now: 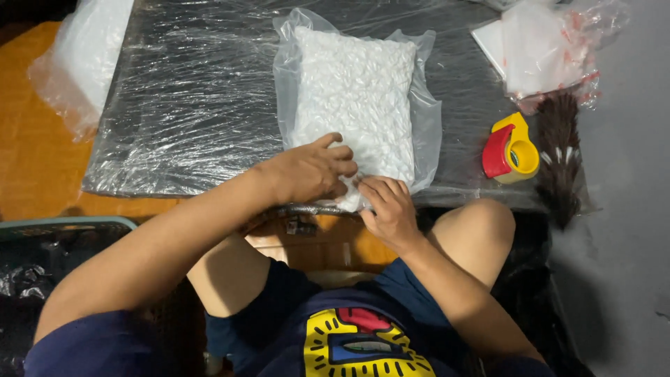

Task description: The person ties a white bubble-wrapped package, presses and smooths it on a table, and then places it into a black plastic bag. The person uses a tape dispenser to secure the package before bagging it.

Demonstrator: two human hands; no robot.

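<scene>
The clear bag of white pellets [352, 98] lies flat on the plastic-wrapped board [195, 105], its near end at the board's front edge. The left hand [310, 171] presses that end, fingers together. The right hand [391, 206] pinches the bag's near corner. A yellow-red tape dispenser [511, 148] sits near the right edge.

Dark board [195, 105] wrapped in crinkled clear film, lying flat across the orange tabletop [35, 160]. Upper left, a clear bag [80, 59] hangs over the board's corner. Over on the right, a yellow-and-red tape dispenser [511, 149] sits just beside a dark feather duster [558, 153]. Above them, a heap of small clear bags [544, 45] with red strips. Lower left, a teal basket [66, 223] rim shows.
</scene>
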